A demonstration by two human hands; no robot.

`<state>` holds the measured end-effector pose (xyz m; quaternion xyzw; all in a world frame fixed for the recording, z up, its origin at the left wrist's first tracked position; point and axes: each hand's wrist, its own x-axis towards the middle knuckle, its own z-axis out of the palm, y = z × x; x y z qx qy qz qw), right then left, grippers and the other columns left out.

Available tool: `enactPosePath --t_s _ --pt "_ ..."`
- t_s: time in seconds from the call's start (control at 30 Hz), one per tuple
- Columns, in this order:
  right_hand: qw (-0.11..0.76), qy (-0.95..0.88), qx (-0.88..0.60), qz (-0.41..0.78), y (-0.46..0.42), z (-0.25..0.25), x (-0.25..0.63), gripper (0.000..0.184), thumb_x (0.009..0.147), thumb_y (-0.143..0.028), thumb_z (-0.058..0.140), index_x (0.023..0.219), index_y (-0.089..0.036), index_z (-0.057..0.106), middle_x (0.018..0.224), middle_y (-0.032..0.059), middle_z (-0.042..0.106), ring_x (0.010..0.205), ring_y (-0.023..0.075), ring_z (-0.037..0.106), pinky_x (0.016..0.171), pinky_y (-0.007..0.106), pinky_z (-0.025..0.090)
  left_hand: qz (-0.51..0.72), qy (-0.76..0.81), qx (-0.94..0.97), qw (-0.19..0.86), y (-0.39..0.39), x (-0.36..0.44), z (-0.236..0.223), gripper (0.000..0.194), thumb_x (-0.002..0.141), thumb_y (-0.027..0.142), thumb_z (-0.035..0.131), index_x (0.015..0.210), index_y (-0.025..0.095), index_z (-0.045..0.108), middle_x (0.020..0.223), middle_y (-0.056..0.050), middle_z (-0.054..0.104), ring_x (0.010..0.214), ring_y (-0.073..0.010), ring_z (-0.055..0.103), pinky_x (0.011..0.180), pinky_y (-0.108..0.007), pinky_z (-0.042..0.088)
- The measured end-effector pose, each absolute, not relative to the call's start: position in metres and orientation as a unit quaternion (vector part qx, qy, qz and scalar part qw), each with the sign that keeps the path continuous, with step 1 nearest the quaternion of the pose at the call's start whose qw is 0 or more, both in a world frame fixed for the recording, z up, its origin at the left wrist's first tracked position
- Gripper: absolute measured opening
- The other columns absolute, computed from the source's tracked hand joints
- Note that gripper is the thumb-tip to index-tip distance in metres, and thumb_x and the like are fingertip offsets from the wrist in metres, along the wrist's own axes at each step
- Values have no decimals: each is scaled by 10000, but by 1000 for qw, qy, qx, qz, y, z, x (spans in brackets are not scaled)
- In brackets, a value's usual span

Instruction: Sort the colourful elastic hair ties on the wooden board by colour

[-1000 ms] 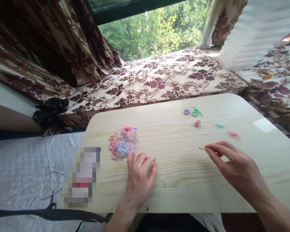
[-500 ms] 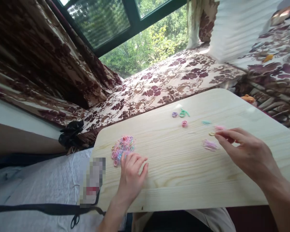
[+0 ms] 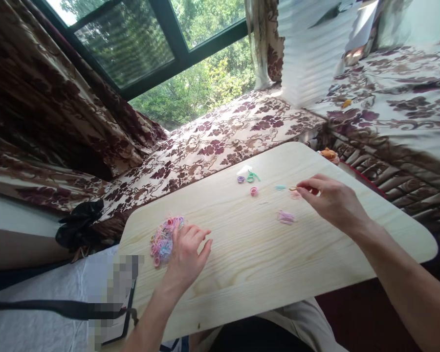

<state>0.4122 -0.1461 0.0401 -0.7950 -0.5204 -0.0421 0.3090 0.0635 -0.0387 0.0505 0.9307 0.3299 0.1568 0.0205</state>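
Note:
A tangled pile of small colourful elastic hair bands (image 3: 164, 242) lies on the left of the wooden table (image 3: 227, 274). My left hand (image 3: 188, 249) rests at the pile's right edge, fingers bent and apart, holding nothing that I can see. Between thumb and forefinger, my right hand (image 3: 326, 200) pinches a yellowish hair band (image 3: 292, 188). Just under it lie pink hair bands (image 3: 296, 195), with a small teal bunch (image 3: 280, 187) to their left. Nearer me is a lilac bunch (image 3: 286, 217). Farther back are a purple ring (image 3: 241, 180), a green coil (image 3: 251, 177) and a pinkish-red ring (image 3: 254, 191).
A flat dark-edged object, its surface blurred out, lies at the table's left edge. Behind the table runs a window seat (image 3: 212, 142) with a floral cover. An orange toy-like thing (image 3: 329, 154) sits beyond the right corner. A black bag (image 3: 80, 225) is at left.
My right hand has carried the yellowish hair band away from me, over to the pink bunch. The left hand stays beside the pile. My view has swung to the right.

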Motion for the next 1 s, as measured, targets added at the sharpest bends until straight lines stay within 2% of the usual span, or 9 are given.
enactPosePath --t_s 0.23,0.57,0.83,1.0 --pt "186 -541 -820 15 -74 44 421 293 862 -333 484 888 -228 756 956 40 715 805 173 630 614 278 387 186 343 920 36 -40 52 49 173 890 229 543 1008 220 669 874 -21 690 950 -213 608 1121 -564 270" --pt "126 -528 -840 21 -36 35 416 299 850 -313 491 893 -215 770 984 72 728 804 186 628 599 283 369 198 375 903 70 -42 40 44 173 899 222 547 1027 216 664 893 -22 685 993 -214 589 1122 -555 268" --pt "128 -524 -842 -7 -56 49 415 321 852 -343 482 945 -208 758 1010 76 717 817 202 641 606 293 401 211 396 891 68 -38 26 37 182 901 229 537 1025 221 669 874 -19 695 977 -221 599 1108 -562 278" --pt "222 -604 -766 -8 -89 52 364 286 866 -363 484 889 -233 737 922 38 715 640 140 617 576 275 426 226 435 870 55 -37 10 34 163 886 216 547 974 224 684 838 -16 701 945 -219 603 1080 -542 315"
